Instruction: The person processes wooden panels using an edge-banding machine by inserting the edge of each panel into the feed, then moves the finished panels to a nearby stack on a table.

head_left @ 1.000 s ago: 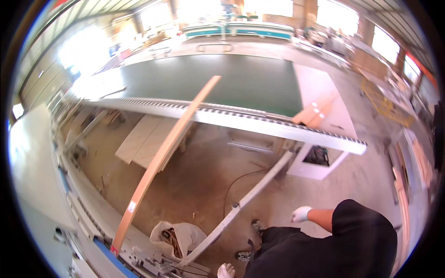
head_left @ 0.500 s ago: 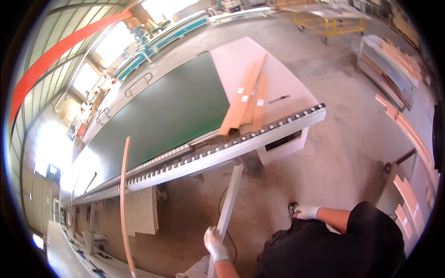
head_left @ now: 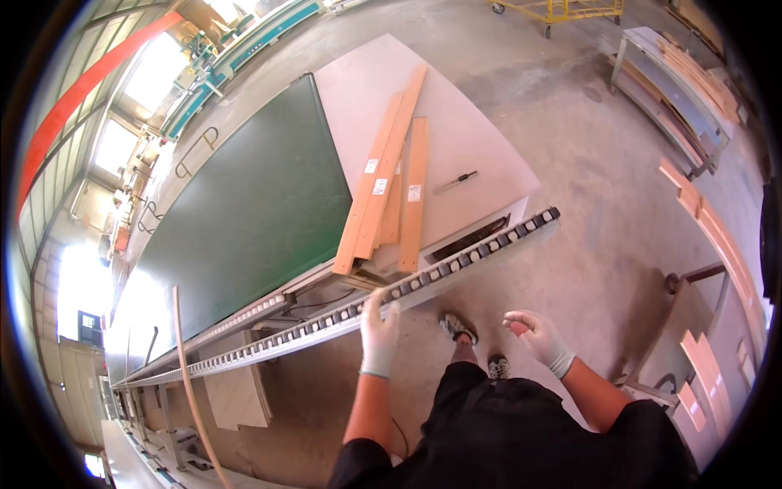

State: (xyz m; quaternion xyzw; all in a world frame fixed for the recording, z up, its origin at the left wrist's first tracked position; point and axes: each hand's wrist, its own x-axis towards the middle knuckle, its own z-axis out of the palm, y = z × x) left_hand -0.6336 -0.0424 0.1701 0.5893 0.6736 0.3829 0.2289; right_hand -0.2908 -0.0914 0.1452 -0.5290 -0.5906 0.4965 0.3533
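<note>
My left hand [head_left: 380, 334], in a white glove, reaches up to the roller rail [head_left: 456, 262], its fingertips at the rail, touching or just over it, and its fingers loosely extended. My right hand [head_left: 533, 336], also gloved, is in the air below the rail's right end, fingers curved and apart with nothing in them. Beyond the rail several wooden strips with white labels [head_left: 383, 163] lie in an overlapping pile across the edge of a green belt [head_left: 244, 212] and a pale board [head_left: 481, 155]. A slim dark pen-like tool [head_left: 456, 181] lies right of them.
A long strip [head_left: 183, 350] leans across the rail at left. At right stand a metal trolley with strips [head_left: 668, 106] and racks holding more strips [head_left: 709, 236]. A yellow cart [head_left: 554, 15] and a teal-and-white machine [head_left: 244, 49] are behind. Pale panels [head_left: 232, 399] sit under the rail.
I have moved forward toward the pile of strips. My left hand has left the sloping metal beam and moved up to the roller rail. My right hand has risen away from my leg.
</note>
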